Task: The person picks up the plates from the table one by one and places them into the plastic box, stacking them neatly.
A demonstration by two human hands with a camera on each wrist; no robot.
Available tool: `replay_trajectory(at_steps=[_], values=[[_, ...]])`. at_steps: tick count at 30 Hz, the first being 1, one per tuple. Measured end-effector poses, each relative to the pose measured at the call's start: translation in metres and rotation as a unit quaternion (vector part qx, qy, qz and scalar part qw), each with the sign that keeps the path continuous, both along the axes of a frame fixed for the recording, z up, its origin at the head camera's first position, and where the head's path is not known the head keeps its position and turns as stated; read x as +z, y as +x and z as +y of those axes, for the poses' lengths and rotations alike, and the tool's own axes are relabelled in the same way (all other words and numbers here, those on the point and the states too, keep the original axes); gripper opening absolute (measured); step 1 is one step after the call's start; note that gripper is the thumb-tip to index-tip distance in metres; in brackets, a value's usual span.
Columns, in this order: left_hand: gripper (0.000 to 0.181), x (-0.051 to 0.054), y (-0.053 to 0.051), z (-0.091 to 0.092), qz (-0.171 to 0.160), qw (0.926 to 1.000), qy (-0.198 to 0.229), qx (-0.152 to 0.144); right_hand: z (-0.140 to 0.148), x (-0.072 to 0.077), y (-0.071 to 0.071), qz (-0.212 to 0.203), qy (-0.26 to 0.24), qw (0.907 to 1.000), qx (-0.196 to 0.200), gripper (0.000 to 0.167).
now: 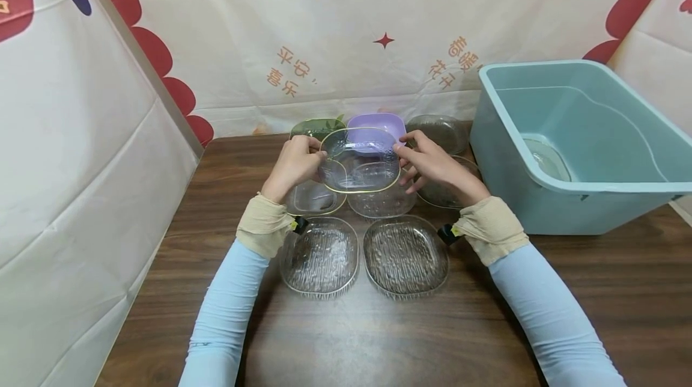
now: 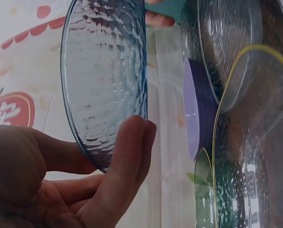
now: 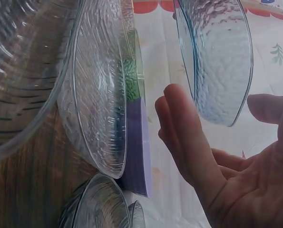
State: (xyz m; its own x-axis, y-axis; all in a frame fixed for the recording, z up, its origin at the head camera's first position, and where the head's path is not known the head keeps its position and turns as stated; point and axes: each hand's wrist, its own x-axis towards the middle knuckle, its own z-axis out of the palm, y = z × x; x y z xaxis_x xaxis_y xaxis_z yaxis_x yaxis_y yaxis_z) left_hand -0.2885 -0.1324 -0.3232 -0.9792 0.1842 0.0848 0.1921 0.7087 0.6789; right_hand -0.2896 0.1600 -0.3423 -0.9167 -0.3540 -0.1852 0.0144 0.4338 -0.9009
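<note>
A clear, rippled oval dish [image 1: 361, 179] with a gold-looking rim is held up above the other dishes. My left hand [image 1: 294, 166] pinches its left end, thumb on one side and fingers on the other, as the left wrist view confirms. At the opposite end my right hand [image 1: 437, 166] has its fingers spread around the rim. In the right wrist view, the thumb and fingers stand on either side of the dish [image 3: 219, 66] without gripping it; whether a fingertip touches is unclear. Below sit a gold-rimmed clear dish [image 1: 310, 199] and a plain clear dish [image 1: 381, 205].
Two ribbed clear dishes [image 1: 321, 261] lie nearest me. Along the back stand a green dish [image 1: 318, 127], a purple dish [image 1: 378, 121] and a grey dish [image 1: 440, 134]. A blue tub [image 1: 532, 161] on the right contains a clear dish [image 1: 548, 160]. Cloth hangs behind the wooden table [image 1: 346, 345].
</note>
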Motion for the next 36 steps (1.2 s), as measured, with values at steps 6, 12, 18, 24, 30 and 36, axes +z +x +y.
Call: replay_trajectory(at_steps=[6, 12, 18, 24, 30, 36], values=[[0.02, -0.004, 0.004, 0.013, -0.022, 0.9984, 0.051, -0.005, 0.0, -0.001, 0.001, -0.001, -0.001, 1.0, -0.006, 0.073], [0.017, -0.006, 0.008, 0.021, -0.027, 0.9979, 0.059, -0.006, 0.0, 0.001, 0.002, 0.012, -0.003, 0.9997, -0.019, 0.068], [0.015, -0.01, 0.008, 0.028, -0.025, 0.9976, 0.064, -0.009, 0.002, 0.004, 0.001, 0.037, 0.026, 0.9986, -0.028, 0.063], [0.014, -0.009, 0.009, 0.032, -0.025, 0.9969, 0.073, -0.015, 0.005, 0.003, 0.0, 0.054, 0.035, 0.9977, -0.022, 0.055], [0.014, -0.007, 0.011, 0.034, -0.038, 0.9949, 0.091, -0.02, 0.007, 0.002, 0.0, 0.077, 0.058, 0.9952, -0.016, 0.045], [0.014, -0.007, 0.011, 0.034, -0.052, 0.9929, 0.105, -0.02, 0.007, 0.004, 0.0, 0.099, 0.067, 0.9926, -0.023, 0.045]])
